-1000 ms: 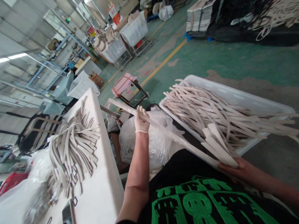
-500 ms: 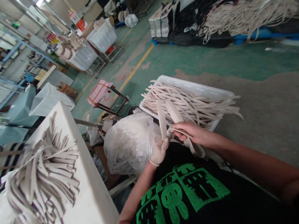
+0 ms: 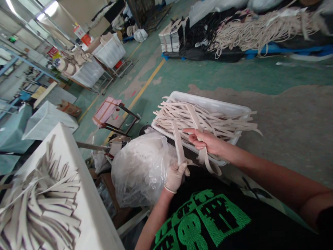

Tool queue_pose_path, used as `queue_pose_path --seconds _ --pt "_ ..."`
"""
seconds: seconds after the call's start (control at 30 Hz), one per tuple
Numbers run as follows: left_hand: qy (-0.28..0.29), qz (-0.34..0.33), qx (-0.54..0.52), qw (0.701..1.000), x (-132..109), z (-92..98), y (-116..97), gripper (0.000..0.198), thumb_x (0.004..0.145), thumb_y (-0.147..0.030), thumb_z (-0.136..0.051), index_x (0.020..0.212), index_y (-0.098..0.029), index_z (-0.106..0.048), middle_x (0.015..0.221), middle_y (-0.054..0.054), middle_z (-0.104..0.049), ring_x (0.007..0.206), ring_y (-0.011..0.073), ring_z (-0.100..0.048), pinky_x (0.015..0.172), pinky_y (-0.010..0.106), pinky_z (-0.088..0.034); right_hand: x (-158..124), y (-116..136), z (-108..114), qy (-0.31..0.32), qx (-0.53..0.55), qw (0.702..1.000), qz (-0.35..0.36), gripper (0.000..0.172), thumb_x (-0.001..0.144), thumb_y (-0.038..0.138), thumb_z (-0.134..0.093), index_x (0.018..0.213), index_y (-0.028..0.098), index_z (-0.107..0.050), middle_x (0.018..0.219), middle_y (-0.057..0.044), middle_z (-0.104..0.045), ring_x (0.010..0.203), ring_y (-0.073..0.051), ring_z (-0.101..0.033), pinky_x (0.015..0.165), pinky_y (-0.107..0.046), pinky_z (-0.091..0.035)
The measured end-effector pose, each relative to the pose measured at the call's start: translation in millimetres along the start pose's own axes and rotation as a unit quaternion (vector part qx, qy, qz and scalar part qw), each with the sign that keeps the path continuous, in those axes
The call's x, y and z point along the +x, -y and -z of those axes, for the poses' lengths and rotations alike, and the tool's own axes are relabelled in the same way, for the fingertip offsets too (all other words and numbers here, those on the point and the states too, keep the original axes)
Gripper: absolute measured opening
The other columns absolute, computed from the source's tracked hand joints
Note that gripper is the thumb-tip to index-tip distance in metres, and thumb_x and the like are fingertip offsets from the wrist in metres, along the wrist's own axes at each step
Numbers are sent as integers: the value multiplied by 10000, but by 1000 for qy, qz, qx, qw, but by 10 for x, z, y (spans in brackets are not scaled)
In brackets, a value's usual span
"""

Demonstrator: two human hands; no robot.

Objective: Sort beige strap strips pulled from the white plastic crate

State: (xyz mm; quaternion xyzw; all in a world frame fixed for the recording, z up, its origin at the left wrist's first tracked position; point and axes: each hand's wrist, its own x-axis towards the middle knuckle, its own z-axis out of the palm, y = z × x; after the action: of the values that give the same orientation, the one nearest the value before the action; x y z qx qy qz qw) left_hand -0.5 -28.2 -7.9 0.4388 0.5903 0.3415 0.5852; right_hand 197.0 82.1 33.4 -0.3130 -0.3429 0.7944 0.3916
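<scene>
My left hand [image 3: 176, 176], in a pale glove, is closed around a flat beige fabric strap [image 3: 177, 140], whose free end points up and away from me. My right hand [image 3: 206, 140] is bare, its index finger stretched out while the other fingers curl on a second length of beige strap [image 3: 193, 117]. Below the right hand the strap hangs in a loop. Whether both lengths belong to one strap I cannot tell. Just beyond my hands, a white plastic bin [image 3: 211, 101] holds a heap of similar straps [image 3: 167, 114].
A clear plastic bag [image 3: 142, 164] bulges beside my left hand. On the left, a white table [image 3: 98, 213] bears a bundle of straps [image 3: 40, 201]. Farther off stand a pink-topped stool [image 3: 107, 112], wheeled carts [image 3: 89, 73] and a pallet with heaped cords [image 3: 257, 31].
My right hand has moved apart from the left and its index finger has straightened. Earlier both hands met at the strap. The camera view has shifted slightly.
</scene>
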Motion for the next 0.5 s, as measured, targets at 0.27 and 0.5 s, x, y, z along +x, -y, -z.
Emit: queue_pose_path --seconds 0.27,0.5 --pt "53 -11 -5 999 -7 41 117 472 866 -643 -680 918 -192 -811 557 -17 -627 541 117 -553 692 288 -525 193 248 14 4 -84 996 29 500 660 527 -880 898 150 -651 474 98 -419 391 -33 -235 392 -196 -136" --pt "33 -117 32 992 14 -10 -421 622 795 -613 -781 1279 -228 -713 1156 72 -776 1073 256 -707 1026 411 -548 -65 478 -295 -2 -299 952 64 328 794 482 -732 741 173 -633 522 31 -565 399 -72 -406 400 -216 -299"
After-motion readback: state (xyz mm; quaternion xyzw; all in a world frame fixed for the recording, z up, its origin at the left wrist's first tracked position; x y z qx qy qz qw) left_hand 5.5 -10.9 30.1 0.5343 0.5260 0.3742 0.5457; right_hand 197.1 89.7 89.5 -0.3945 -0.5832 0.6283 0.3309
